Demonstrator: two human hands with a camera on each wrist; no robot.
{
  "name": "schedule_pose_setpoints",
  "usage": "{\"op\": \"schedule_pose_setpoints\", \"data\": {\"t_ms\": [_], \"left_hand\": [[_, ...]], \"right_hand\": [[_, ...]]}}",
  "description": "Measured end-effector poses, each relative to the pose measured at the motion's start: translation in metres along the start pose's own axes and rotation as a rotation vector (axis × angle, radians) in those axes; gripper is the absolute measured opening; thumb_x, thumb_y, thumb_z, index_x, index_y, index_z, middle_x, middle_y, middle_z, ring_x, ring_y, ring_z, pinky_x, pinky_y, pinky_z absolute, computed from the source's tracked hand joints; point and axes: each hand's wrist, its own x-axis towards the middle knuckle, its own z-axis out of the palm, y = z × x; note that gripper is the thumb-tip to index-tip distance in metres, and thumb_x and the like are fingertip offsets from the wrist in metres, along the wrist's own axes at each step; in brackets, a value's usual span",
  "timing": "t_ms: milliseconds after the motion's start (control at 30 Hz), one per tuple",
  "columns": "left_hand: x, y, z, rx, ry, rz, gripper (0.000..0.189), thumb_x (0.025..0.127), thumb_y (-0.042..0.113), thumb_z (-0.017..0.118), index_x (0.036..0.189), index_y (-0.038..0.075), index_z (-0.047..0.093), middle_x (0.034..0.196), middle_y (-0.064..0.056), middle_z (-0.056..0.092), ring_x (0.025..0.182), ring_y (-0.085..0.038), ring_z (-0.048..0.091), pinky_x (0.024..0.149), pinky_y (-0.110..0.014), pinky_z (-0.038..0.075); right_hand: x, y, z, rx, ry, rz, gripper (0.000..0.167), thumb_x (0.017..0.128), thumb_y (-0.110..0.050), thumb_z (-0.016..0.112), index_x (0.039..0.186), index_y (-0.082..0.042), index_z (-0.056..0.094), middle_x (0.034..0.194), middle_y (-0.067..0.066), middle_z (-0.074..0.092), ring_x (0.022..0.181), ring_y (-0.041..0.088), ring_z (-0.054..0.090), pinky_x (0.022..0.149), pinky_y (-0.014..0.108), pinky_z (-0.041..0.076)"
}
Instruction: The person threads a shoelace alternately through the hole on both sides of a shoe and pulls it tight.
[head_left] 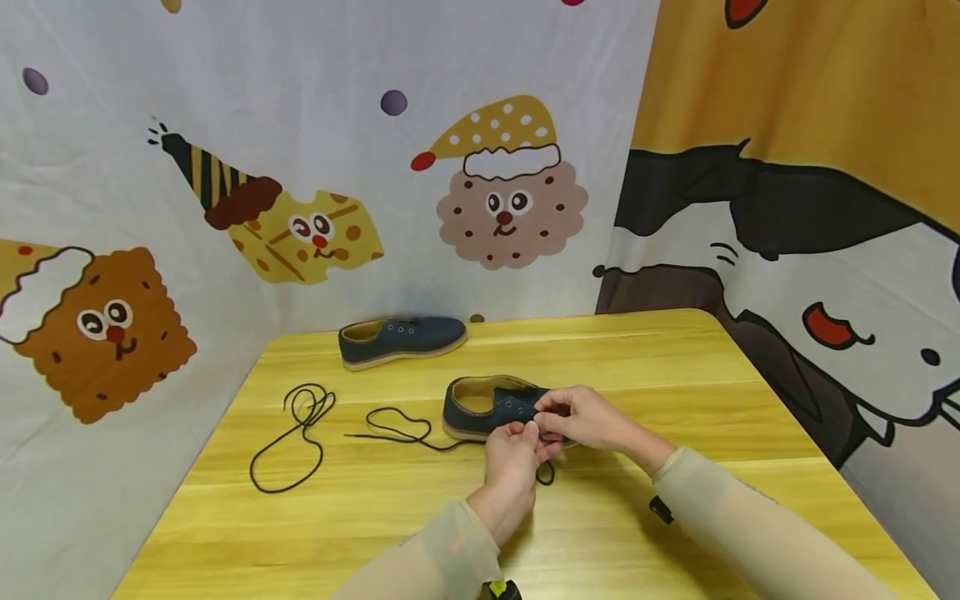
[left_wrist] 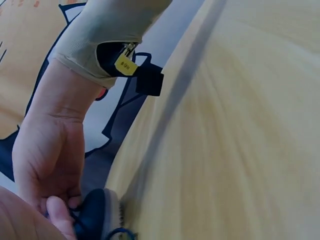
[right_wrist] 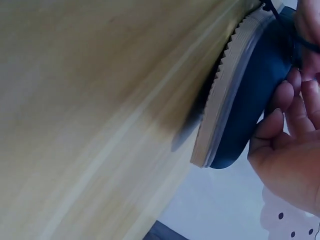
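A dark blue canvas shoe (head_left: 468,425) with a pale sole stands at the table's middle, toe to the right. My left hand (head_left: 512,467), at the shoe's near side, pinches the black shoelace (head_left: 405,437) between thumb and finger. At the eyelets, my right hand (head_left: 585,421) pinches the lace with thumb and index finger. In the right wrist view the lace (right_wrist: 305,42) crosses the shoe's upper (right_wrist: 250,100) toward the fingers. The left wrist view shows the right hand (left_wrist: 50,155) beside the left thumb (left_wrist: 60,215). The exact pinch points are partly hidden by the fingers.
A second dark blue shoe (head_left: 405,340), its eyelets without a lace, stands near the back edge. Another black lace (head_left: 303,425) lies loosely looped on the left of the wooden table (head_left: 225,533). A cartoon-printed curtain (head_left: 330,108) hangs behind.
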Motion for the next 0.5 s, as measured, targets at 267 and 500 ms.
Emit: {"op": "schedule_pose_setpoints", "data": {"t_ms": [267, 500], "left_hand": [[0.001, 0.011, -0.003, -0.022, -0.048, -0.062, 0.029, 0.099, -0.007, 0.040, 0.123, -0.003, 0.025, 0.116, -0.024, 0.049, 0.088, -0.022, 0.069, 0.084, -0.038, 0.060], [-0.007, 0.024, -0.018, 0.140, -0.221, -0.094, 0.032, 0.099, 0.008, 0.048, 0.128, -0.004, 0.044, 0.123, -0.025, 0.061, 0.104, -0.027, 0.070, 0.085, -0.038, 0.060]], "right_hand": [[0.002, -0.007, 0.007, -0.025, 0.049, 0.057, 0.006, 0.095, -0.030, 0.066, 0.093, -0.025, 0.069, 0.084, -0.005, 0.068, 0.066, 0.011, 0.056, 0.057, 0.024, 0.047], [0.003, -0.012, 0.014, -0.134, 0.106, 0.062, 0.010, 0.098, -0.028, 0.062, 0.095, -0.019, 0.067, 0.080, -0.005, 0.064, 0.064, 0.010, 0.053, 0.058, 0.023, 0.044]]}}
